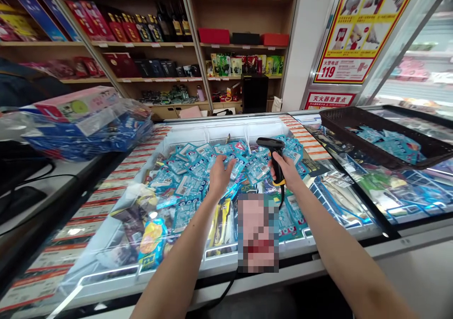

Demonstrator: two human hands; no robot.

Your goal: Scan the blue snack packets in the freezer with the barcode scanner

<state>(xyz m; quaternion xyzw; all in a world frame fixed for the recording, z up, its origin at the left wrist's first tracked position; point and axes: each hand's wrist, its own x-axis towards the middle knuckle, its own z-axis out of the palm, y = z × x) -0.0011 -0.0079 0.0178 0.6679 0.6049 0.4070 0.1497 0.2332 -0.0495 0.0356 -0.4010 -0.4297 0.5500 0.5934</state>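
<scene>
My right hand (286,170) is wrapped round the grip of a black barcode scanner (271,144), held above a wide spread of small blue packets (193,187). The scanner's head points left, and its cable drops from the bottom of the handle. Further left, my left hand (220,175) is over the same packets, thumb and fingers apart; whether it touches them I cannot tell. The packets lie across the chest freezer (81,243), many with barcodes facing up. Below my hands, a pixelated patch hides part of the view.
A brown basket (371,137) with more blue packets sits on the right freezer. Plastic-wrapped boxes (81,121) are stacked on the left, near a black mouse (26,203). Shelves (148,45) of boxes and bottles line the back wall.
</scene>
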